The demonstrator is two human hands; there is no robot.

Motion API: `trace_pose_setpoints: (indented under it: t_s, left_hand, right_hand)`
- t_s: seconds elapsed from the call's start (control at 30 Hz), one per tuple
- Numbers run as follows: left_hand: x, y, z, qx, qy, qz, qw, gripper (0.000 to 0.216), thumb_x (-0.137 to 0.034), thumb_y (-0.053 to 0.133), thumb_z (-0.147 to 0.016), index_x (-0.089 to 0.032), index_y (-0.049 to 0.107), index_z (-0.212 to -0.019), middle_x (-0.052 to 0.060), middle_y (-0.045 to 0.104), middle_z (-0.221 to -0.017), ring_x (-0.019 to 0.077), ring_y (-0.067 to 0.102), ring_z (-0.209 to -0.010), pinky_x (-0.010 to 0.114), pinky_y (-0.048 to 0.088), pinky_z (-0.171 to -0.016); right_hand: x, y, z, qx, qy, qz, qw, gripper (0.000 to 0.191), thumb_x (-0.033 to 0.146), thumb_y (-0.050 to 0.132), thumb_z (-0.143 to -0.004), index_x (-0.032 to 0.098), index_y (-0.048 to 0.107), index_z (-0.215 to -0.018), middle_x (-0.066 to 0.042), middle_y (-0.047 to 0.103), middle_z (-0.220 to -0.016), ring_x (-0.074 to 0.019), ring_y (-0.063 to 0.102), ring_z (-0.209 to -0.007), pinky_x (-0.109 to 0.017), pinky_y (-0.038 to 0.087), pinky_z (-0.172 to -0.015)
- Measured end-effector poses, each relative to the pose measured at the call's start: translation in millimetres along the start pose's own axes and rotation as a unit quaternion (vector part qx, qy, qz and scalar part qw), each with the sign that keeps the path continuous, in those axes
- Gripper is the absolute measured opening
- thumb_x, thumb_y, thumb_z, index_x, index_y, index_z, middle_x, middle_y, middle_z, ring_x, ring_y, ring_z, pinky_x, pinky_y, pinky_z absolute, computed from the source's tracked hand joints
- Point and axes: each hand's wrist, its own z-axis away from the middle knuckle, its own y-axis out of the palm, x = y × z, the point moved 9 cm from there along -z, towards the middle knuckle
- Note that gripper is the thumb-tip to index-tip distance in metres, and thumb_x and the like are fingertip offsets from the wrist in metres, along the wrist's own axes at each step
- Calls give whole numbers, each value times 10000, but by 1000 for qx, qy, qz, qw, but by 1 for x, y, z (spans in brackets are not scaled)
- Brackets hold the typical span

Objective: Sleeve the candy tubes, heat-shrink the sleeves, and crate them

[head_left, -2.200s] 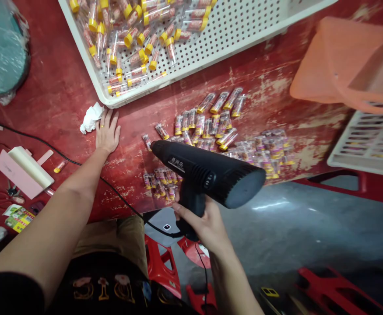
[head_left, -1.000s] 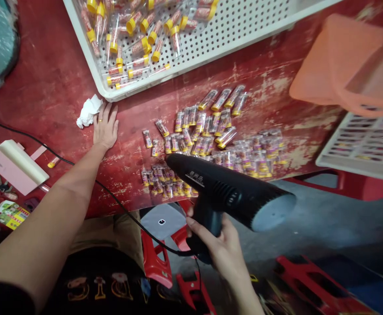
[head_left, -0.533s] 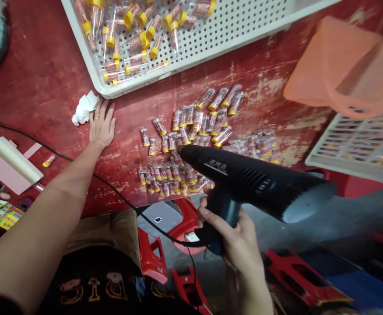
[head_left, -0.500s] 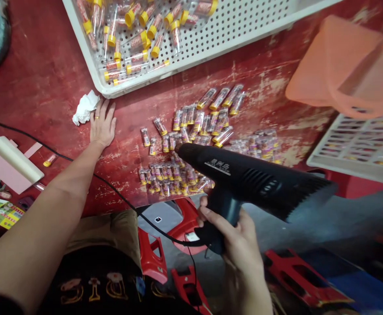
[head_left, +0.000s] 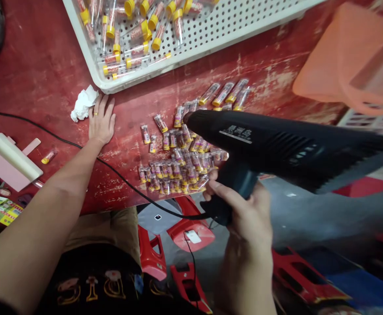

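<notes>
My right hand point(head_left: 244, 210) is closed round the handle of a black heat gun point(head_left: 276, 142), held above the red table point(head_left: 47, 78). The gun's nozzle points left over several small wrapped tubes with yellow caps point(head_left: 178, 164) that lie in rows on the table. The gun's body hides the tubes further right. My left hand point(head_left: 101, 120) lies flat on the table with its fingers spread, a ring on one finger, beside a crumpled white tissue point(head_left: 82, 101). It holds nothing.
A white perforated tray point(head_left: 230, 24) with several yellow-capped tubes stands at the back. An orange plastic scoop point(head_left: 352, 57) lies at the right. The gun's black cord point(head_left: 47, 131) crosses the table. A pink and white box point(head_left: 4, 155) sits at the left. Red stools point(head_left: 191, 232) stand below.
My right hand has moved the heat gun up and to the right, closer to the camera, so it now covers the right-hand tubes. My left hand stays flat on the table.
</notes>
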Motion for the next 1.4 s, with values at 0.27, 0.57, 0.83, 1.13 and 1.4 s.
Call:
trace_pose_setpoints:
  t_s: [0.27,0.57,0.83,1.13,1.4]
  left_hand:
    - [-2,-2,2,15,-14,27,999,740,-669,156,-962,-297,345,-1574,-39,311,-1684,222,46,-1597,579,57,-1252]
    - [3,3,0,-1,6,29,1000,785,-691,88,-951,-284,302,-1588,-64,338,-1671,203,21,-1585,576,0,-1246]
    - [5,5,-2,7,2,51,999,784,-689,126,-946,-286,294,-1597,-60,386,-1646,222,4,-1583,565,-46,-1227]
    - [2,1,-1,3,5,46,999,800,-695,113,-941,-263,308,-1585,-40,302,-1690,216,7,-1581,589,-12,-1233]
    - [2,1,0,1,7,55,998,805,-701,111,-940,-265,316,-1584,-36,345,-1673,227,16,-1588,587,5,-1240]
  right_hand:
    - [-2,-6,-18,-45,-47,46,997,457,344,906,-606,215,621,-940,18,640,-821,-131,571,-568,-288,507,-529]
    - [11,-4,-33,-50,-84,-10,995,359,253,863,-616,174,618,-866,21,634,-741,-111,545,-530,-268,463,-510]
    - [33,-14,-70,-83,-120,-93,985,336,172,785,-555,171,590,-829,36,591,-653,-94,499,-517,-244,427,-475]
    - [38,-28,-81,-84,-141,-142,976,345,146,774,-559,172,569,-836,23,599,-678,-87,503,-534,-226,418,-474]
    - [32,-33,-61,-153,-136,-144,968,359,160,786,-523,157,588,-822,30,584,-626,-95,508,-531,-229,433,-485]
